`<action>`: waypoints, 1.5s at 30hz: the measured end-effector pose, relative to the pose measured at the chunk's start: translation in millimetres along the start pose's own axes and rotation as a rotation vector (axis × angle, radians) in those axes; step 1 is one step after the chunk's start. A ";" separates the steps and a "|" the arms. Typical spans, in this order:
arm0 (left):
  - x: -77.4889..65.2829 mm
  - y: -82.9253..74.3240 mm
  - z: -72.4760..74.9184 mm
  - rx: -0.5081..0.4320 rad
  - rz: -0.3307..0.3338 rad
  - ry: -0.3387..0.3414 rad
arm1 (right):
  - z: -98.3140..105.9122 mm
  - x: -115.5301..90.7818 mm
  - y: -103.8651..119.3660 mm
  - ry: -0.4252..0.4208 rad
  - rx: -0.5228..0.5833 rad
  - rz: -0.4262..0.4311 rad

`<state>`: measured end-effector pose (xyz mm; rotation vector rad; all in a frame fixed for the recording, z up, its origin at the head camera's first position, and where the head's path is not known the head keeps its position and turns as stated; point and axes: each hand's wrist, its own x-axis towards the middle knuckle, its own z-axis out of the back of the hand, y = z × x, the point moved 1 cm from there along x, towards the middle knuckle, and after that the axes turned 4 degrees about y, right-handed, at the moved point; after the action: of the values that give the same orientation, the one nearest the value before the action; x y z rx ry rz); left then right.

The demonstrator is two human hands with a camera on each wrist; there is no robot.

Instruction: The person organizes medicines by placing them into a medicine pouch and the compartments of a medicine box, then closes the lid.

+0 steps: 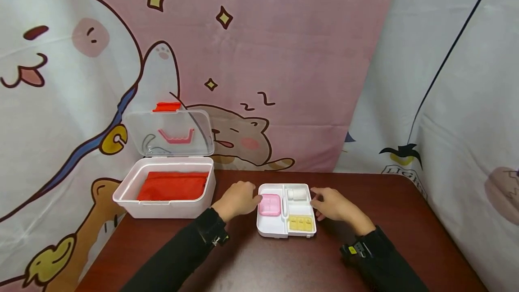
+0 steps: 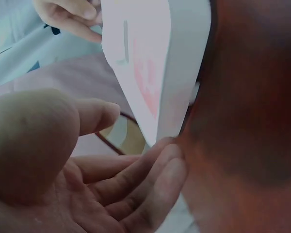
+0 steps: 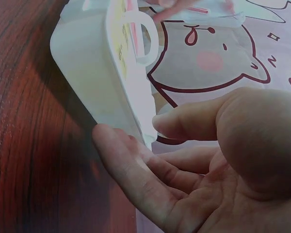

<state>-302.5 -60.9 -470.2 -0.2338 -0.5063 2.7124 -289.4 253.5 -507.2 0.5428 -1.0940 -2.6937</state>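
Observation:
On the table lies a white divided box (image 1: 272, 227) with a raised handle along its middle. A pink lidded case (image 1: 270, 205) sits in its left half. On the right are a small white container (image 1: 297, 194) and a yellow three-lid pill case (image 1: 301, 223). My left hand (image 1: 239, 199) is at the box's left side, fingertips right by a corner and thumb apart from it in the left wrist view. My right hand (image 1: 333, 204) is at the right side, its fingers loosely bent along the wall and its thumb near the rim.
A white storage bin (image 1: 162, 209) stands at the back left with folded red cloth (image 1: 173, 186) inside. Its clear lid (image 1: 172, 134) is raised, with a pink handle and an orange latch. A printed curtain (image 1: 284, 57) hangs behind the brown table (image 1: 251, 265).

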 end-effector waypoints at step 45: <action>-60.8 0.6 50.4 0.016 0.065 -0.266 | -2.0 -5.2 71.8 -0.026 0.423 0.135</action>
<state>-258.3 -100.9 -418.4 0.1200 -0.5593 2.8252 -281.6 202.8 -456.8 0.4754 -1.6569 -2.3655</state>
